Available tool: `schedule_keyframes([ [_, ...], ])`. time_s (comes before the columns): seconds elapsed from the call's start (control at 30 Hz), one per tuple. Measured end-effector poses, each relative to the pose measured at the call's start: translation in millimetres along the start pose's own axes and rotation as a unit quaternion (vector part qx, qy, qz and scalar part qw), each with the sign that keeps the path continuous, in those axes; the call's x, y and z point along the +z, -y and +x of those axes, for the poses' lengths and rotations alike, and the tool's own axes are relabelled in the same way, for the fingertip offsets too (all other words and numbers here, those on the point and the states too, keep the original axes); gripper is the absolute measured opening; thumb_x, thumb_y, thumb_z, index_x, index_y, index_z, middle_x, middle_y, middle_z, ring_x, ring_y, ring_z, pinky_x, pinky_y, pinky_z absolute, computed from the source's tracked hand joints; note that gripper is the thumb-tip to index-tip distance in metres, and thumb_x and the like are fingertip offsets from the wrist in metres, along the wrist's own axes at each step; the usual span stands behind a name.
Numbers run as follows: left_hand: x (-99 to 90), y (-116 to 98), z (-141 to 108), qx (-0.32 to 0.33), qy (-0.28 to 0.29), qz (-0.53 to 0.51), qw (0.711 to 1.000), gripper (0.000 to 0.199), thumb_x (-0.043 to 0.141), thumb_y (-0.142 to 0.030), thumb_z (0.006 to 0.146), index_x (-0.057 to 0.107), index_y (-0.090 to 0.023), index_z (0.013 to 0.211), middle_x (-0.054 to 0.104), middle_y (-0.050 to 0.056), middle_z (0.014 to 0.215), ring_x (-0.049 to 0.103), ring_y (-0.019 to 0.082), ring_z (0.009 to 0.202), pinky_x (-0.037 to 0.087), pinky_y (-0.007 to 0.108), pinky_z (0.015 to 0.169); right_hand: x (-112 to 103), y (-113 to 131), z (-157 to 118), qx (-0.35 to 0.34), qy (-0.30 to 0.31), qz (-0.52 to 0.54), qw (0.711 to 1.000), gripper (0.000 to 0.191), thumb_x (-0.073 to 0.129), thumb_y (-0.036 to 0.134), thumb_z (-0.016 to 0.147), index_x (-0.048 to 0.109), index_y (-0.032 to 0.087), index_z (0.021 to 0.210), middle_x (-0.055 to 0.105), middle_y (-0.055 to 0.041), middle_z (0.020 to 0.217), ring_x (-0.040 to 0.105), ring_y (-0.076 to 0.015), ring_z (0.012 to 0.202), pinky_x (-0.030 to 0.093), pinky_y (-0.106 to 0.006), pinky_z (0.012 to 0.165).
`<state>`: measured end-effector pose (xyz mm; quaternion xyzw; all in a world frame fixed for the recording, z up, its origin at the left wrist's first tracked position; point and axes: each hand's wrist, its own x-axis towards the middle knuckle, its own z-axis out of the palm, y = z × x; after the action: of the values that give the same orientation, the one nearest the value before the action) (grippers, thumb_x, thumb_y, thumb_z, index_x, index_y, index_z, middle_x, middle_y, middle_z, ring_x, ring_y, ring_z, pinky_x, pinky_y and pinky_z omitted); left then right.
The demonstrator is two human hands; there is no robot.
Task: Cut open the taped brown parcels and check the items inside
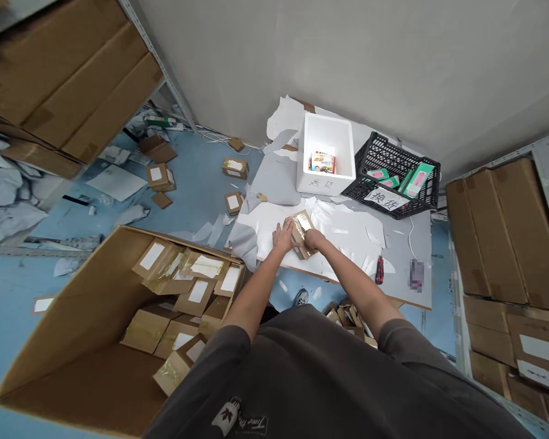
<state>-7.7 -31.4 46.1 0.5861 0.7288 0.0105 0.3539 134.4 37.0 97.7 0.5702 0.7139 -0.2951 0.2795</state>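
Small box (301, 231) is sitting on the tabletop (405, 249), just in front of the foam box (326, 184). Left hand (283, 236) is steadying it, fingers spread; right hand (315, 239) is curling against it, can't tell what it's pinching. Probably light, stiff; opposite sides are offering best hold.

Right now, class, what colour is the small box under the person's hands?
The small box is brown, seen in the head view.

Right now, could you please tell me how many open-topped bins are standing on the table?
2: the white foam box toward the back of the table, and the black plastic crate just right of it. No others appear hidden there.
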Motion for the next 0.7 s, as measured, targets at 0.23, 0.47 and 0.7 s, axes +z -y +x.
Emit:
schedule_keyframes([
  [0.23,0.8,-2.2,-2.5,-0.010,-0.020,0.025,0.999,0.132,0.075,-0.092,0.077,0.012,-0.042,0.182,0.011,-0.001,0.191,0.012,0.049,0.172,0.033,0.063,0.133,19.5,-51.9,-55.7,0.017,0.114,-0.027,0.993,0.065,0.070,0.021,0.104,0.052,0.016,0.166,0.077,-0.0243,0.123,0.081,-0.0266,0.070,0.064,-0.034,0.056],
  [0.47,1.4,-1.7,-2.9,-0.018,-0.030,0.055,0.998,0.125,0.074,-0.086,0.084,0.016,-0.034,0.182,0.015,0.004,0.190,0.008,0.049,0.173,0.029,0.064,0.134,32.6,-60.1,-76.0,0.012,0.096,0.002,0.995,0.040,0.063,0.008,0.101,0.069,0.007,0.140,0.080,-0.0246,0.109,0.082,-0.0290,0.073,0.063,-0.033,0.057],
  [0.7,1.6,-19.0,-6.9,0.128,-0.070,0.150,0.978,0.082,0.075,-0.053,0.098,0.049,-0.020,0.169,0.038,0.022,0.179,0.019,0.046,0.171,0.028,0.062,0.133,43.2,-107.5,-98.4,0.021,0.011,0.102,0.994,0.021,0.056,0.029,0.112,0.068,0.012,0.115,0.079,-0.0223,0.109,0.077,-0.0229,0.066,0.056,-0.031,0.061],
])
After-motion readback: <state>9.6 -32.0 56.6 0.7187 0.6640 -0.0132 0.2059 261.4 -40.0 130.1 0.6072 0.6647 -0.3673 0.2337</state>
